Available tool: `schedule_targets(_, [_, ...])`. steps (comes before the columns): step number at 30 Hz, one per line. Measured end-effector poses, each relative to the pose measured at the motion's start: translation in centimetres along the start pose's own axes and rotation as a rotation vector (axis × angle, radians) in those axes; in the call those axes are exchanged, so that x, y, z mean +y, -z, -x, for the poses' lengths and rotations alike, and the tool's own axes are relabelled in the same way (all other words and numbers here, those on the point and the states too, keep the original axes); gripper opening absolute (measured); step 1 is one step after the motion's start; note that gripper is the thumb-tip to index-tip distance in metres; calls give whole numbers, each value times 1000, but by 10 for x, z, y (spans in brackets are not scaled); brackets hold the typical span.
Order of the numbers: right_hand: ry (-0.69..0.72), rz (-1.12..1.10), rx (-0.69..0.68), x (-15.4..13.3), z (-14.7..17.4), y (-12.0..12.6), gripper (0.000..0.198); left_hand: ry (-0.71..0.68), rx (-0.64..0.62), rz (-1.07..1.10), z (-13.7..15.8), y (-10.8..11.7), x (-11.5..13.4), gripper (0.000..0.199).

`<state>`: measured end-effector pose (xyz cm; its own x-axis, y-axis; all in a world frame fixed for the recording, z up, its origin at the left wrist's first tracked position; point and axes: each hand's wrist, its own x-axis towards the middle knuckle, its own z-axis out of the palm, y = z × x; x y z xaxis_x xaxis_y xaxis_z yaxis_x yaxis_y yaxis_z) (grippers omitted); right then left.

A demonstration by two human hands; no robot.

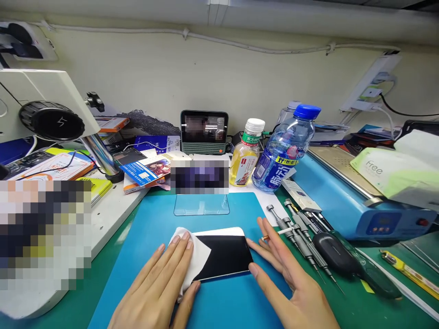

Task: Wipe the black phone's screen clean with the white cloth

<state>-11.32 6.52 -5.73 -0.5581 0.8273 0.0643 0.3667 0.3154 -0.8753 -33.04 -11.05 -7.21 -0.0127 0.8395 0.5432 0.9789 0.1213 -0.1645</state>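
Note:
A smartphone (pixel 224 256) with a dark screen lies flat on the blue mat (pixel 137 256), a white edge showing behind it. My left hand (pixel 161 283) presses a white wipe (pixel 200 256) onto the phone's left end, fingers laid flat and close together, thumb at the near edge. At the other end, my right hand (pixel 288 278) steadies the phone, its thumb at the near corner and its fingertips at the far one. A thin white stick with an orange-brown end (pixel 278 233), like a cigarette, sits between its fingers. Beyond the phone rests a clear glass sheet (pixel 201 205).
Screwdrivers (pixel 302 242), a black case (pixel 334 253) and a yellow cutter knife (pixel 411 274) lie right. A blue machine (pixel 343 196) stands behind them. Two drink bottles, one blue-capped (pixel 284 151), and a small display (pixel 205 132) stand at the back. A microscope stand (pixel 109 160) is left.

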Motion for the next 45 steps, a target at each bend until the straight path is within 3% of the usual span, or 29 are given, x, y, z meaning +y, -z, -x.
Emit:
schedule_targets(10, [-41, -24, -13, 2, 0, 0, 72, -69, 7, -11, 13, 9, 5, 53])
schedule_targets(22, [-37, -54, -18, -1, 0, 2, 69, 21, -55, 13, 10, 8, 12, 57])
schedule_targets(37, [-18, -45, 2, -4, 0, 0, 67, 115, -22, 26, 1, 13, 17, 53])
schedule_targets(45, [-5, -31, 13, -10, -1, -1, 64, 202, -84, 60, 4, 20, 21, 65])
